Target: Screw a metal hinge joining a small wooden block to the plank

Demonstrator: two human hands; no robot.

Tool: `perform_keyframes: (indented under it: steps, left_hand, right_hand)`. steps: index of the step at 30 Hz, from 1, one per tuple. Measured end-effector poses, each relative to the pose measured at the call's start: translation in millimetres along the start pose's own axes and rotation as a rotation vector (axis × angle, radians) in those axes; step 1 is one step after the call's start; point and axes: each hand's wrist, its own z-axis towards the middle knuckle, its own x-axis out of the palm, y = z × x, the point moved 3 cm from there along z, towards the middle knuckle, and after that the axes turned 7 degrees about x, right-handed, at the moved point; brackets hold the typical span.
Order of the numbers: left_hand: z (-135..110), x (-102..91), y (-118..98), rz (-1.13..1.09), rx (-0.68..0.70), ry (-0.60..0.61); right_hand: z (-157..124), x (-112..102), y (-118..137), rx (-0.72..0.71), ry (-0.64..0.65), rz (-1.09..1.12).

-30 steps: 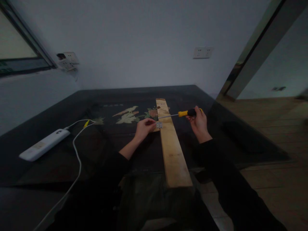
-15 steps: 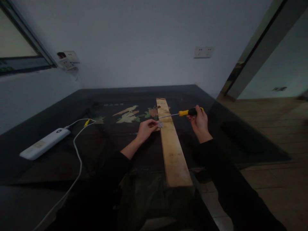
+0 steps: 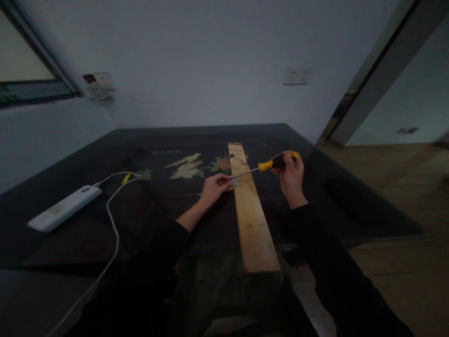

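Observation:
A long wooden board (image 3: 255, 224) lies lengthwise in front of me, its near end sticking out past the table's front edge. At its left edge sits a small silvery metal plate (image 3: 235, 182), too small to make out fully. My left hand (image 3: 213, 188) is closed in a pinch on that plate from the left. My right hand (image 3: 292, 177) grips the yellow and black handle of a screwdriver (image 3: 265, 165). Its shaft slants down to the left across the board, and the tip is close to the left fingertips and the plate.
A white power bank (image 3: 65, 208) with a white cable (image 3: 112, 220) and yellow tag lies at the left of the dark table (image 3: 168, 140). Bird and flower pictures decorate the tabletop. Wall sockets (image 3: 297, 76) are on the wall behind.
The screwdriver's tip has moved down toward my left fingertips and the metal plate, and the handle tilts up more. My left hand and the board have stayed in place.

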Motion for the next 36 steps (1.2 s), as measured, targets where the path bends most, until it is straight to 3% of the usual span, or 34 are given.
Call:
perform_keyframes:
  steps: [12, 16, 20, 24, 28, 32, 34, 36]
  left_hand:
    - [-0.8, 0.4, -2.3, -0.052, -0.031, -0.016]
    - [-1.1, 1.3, -3.3, -0.087, -0.046, -0.012]
    - [-1.0, 0.4, -2.9, -0.038, -0.035, -0.016]
    - [-0.8, -0.1, -0.9, -0.002, -0.037, -0.011]
    - [-0.9, 0.9, 2.0, -0.021, -0.058, -0.013]
    - [-2.0, 2.0, 4.4, -0.079, -0.077, -0.023]
    - [-2.6, 2.0, 4.7, -0.094, -0.074, -0.024]
    - [-2.7, 2.0, 4.8, -0.086, -0.066, -0.021]
  right_hand:
    - [-5.6, 6.1, 11.2, -0.013, 0.074, -0.023]
    - [-3.2, 14.3, 23.5, 0.043, 0.110, -0.018]
    - [4.1, 38.2, 46.5, 0.187, 0.224, -0.008]
    - [12.2, 77.7, 73.0, 0.286, 0.469, -0.099]
    - [14.1, 121.7, 94.1, 0.090, 0.760, -0.422]
    - [3.8, 158.7, 102.3, -0.237, 1.062, -0.749]
    - [-2.4, 170.7, 102.5, -0.385, 1.140, -0.890]
    - [-6.3, 178.5, 101.7, -0.493, 1.139, -1.020]
